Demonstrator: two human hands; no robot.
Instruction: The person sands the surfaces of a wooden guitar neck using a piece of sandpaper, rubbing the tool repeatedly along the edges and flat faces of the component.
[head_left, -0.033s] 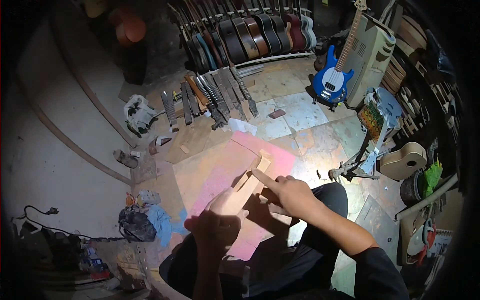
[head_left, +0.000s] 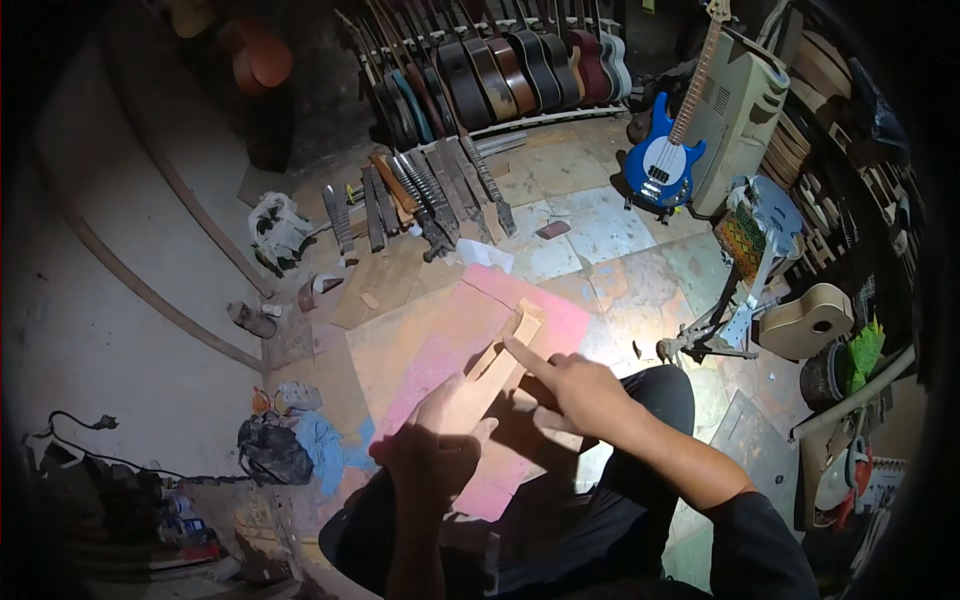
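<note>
A pale, bare piece of wood, shaped like an unfinished guitar neck, slants up and away over my lap. My left hand is wrapped round its near end, with the thumb on the right side; the palm hides that end. Partway along the wood, the stretched index finger of my right hand touches it, or nearly so, just below the far end. The other right fingers are loosely bent and apart, with nothing seen in them. Beneath lies a pink-stained board on the floor.
Several guitar necks lie ahead on the floor, before a rack of guitars. A blue bass guitar stands at the far right, near a metal stand and an acoustic guitar body. Bags lie at the left.
</note>
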